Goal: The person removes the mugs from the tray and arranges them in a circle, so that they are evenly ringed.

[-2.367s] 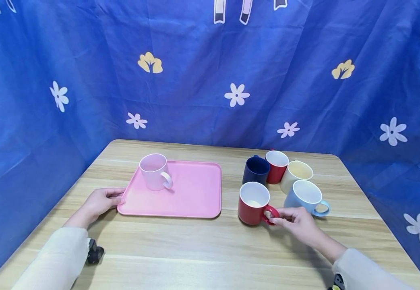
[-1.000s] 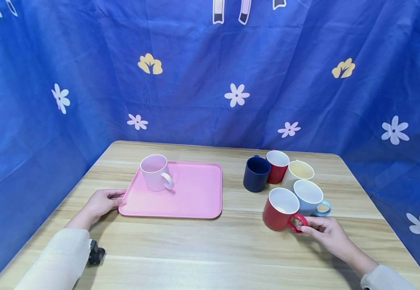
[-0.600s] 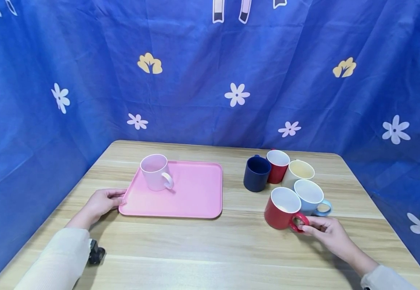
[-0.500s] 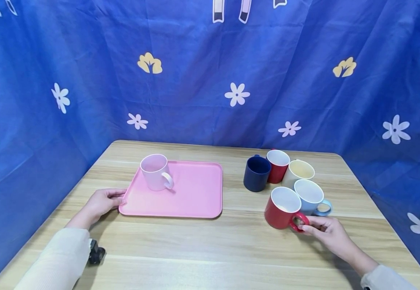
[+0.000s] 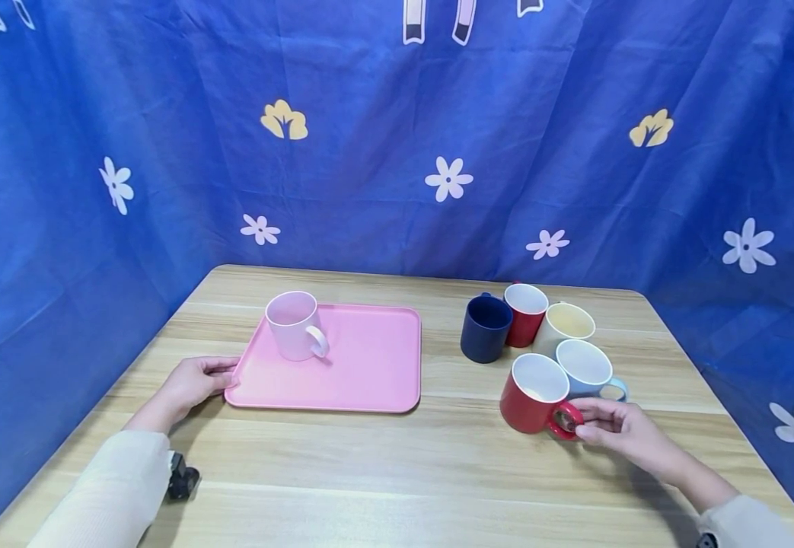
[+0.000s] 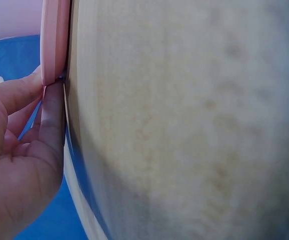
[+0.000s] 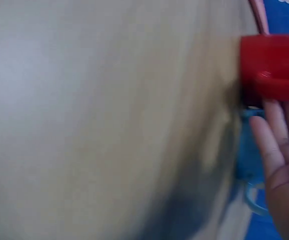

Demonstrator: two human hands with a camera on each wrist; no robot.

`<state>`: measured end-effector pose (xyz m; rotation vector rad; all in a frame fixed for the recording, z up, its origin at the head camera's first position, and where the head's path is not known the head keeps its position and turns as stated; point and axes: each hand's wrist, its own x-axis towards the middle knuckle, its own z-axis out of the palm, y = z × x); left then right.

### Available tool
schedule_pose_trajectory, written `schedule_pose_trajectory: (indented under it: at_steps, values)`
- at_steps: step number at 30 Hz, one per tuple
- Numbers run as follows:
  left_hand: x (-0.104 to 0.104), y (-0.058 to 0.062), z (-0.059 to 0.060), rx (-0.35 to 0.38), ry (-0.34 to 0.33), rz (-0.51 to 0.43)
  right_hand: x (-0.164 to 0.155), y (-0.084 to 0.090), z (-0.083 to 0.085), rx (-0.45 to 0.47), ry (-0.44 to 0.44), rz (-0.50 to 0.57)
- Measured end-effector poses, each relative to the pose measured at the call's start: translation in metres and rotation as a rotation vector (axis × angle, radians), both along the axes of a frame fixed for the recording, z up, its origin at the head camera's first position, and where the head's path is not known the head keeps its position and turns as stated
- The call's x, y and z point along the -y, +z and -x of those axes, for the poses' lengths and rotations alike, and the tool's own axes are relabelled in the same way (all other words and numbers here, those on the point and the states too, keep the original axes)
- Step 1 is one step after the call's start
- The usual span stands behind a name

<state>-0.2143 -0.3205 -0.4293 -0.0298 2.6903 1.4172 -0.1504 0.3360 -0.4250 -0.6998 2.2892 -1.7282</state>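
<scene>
My left hand (image 5: 187, 387) pinches the near left corner of the pink tray (image 5: 362, 373); in the left wrist view the thumb is on one side of the tray's rim (image 6: 54, 45) and fingers on the other. A pale pink mug (image 5: 294, 335) stands upright on the tray. My right hand (image 5: 619, 434) is at the handle of a red mug (image 5: 527, 411) with white inside, its thumb and fingers spread and not gripping. In the right wrist view the fingers (image 7: 277, 122) extend beside the red mug (image 7: 272, 62). That mug stands upright close against a light blue mug (image 5: 585, 365).
Behind stand a cream mug (image 5: 564, 323), a second red mug (image 5: 525, 312) and a dark blue mug (image 5: 486, 331), grouped on the right of the wooden table (image 5: 355, 472). A blue patterned curtain (image 5: 369, 152) hangs round the table's back and sides.
The red mug moved right, from near the dark blue mug to beside the light blue one. My right hand has since let go of its handle and drawn slightly back. Left hand and tray stayed put.
</scene>
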Motion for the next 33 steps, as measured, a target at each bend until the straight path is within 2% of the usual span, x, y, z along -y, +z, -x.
schedule_pose_trajectory:
  at_steps: [3, 6, 10, 17, 25, 29, 33]
  values:
    - [0.001, 0.0, 0.001, 0.0, -0.006, -0.018, -0.006, 0.016, 0.003, 0.085, 0.078, -0.022]
    - [0.001, 0.001, 0.0, 0.0, -0.009, -0.018, -0.009, 0.031, 0.006, 0.141, 0.099, -0.067]
    - [0.0, 0.002, -0.001, -0.001, -0.005, -0.002, -0.01, 0.047, 0.01, 0.127, 0.086, -0.111]
    - [-0.001, 0.002, -0.002, -0.008, -0.012, 0.028, -0.001, 0.069, 0.021, 0.02, 0.087, -0.094]
    - [0.001, 0.002, -0.002, -0.002, -0.009, -0.01, 0.032, 0.079, 0.032, -0.003, -0.095, -0.063]
    - [0.001, 0.002, -0.002, -0.005, -0.01, -0.007, 0.049, 0.078, 0.038, -0.017, -0.109, -0.036]
    - [0.001, 0.002, -0.001, -0.015, -0.006, 0.046, 0.066, 0.076, 0.043, -0.029, -0.104, -0.012]
